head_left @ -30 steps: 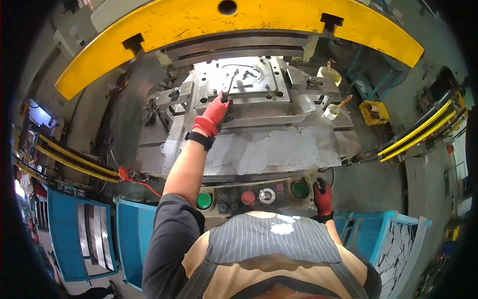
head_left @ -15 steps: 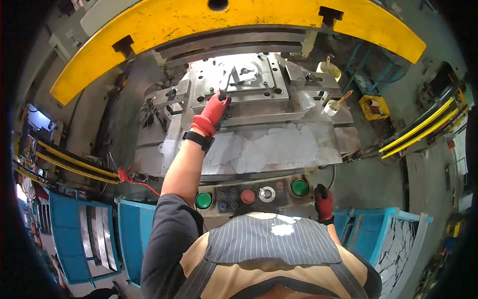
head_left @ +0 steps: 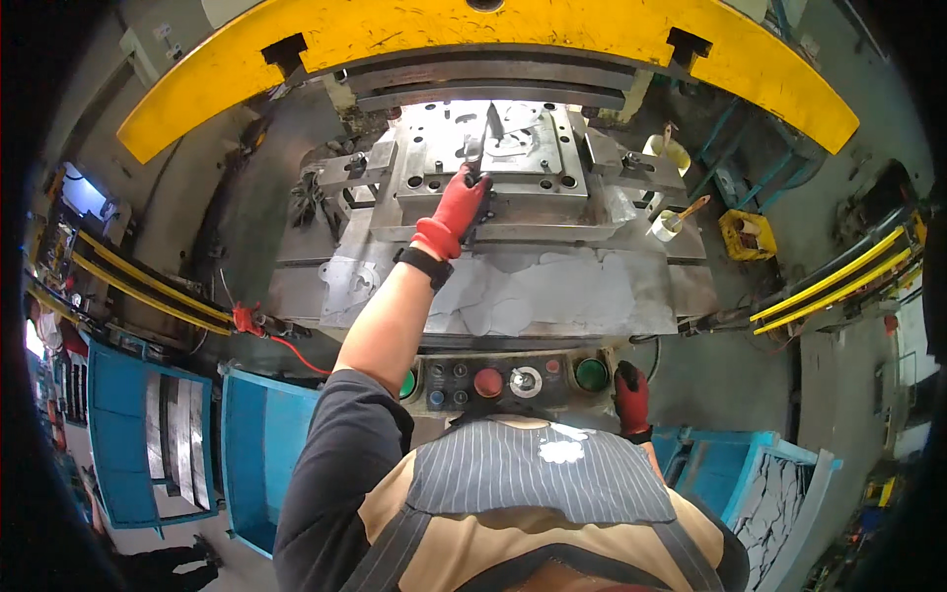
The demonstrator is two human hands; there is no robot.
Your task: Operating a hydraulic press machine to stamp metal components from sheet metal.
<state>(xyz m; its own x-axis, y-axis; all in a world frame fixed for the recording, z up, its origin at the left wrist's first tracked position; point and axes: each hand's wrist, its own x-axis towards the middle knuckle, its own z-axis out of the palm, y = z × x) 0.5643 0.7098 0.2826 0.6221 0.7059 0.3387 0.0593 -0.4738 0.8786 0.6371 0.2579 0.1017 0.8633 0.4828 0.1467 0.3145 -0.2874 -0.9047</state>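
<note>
My left hand [head_left: 464, 202], in a red glove with dark fingertips, reaches out over the front of the metal die [head_left: 424, 185]. It is closed on a slim dark hand tool [head_left: 477, 148], whose far end points over the die's bright top face; its exact kind is too small to tell. A dark pointed shape [head_left: 495, 120] shows near the tool's tip, beside a cut-out outline in the die. My right hand [head_left: 633, 397], gloved in red and black, is low beside the right end of the control panel [head_left: 464, 370]; its fingers are not clear.
Grey sheet pieces [head_left: 533, 291] lie on the press bed before the die. A yellow press beam [head_left: 572, 30] spans above. White pots with brushes, one a small pot [head_left: 667, 227], stand at right near a yellow basket [head_left: 747, 237]. Blue bins [head_left: 261, 444] flank me.
My left hand and its tool have shifted right and slightly farther over the die. The view has turned a little. My right hand stays beside the panel.
</note>
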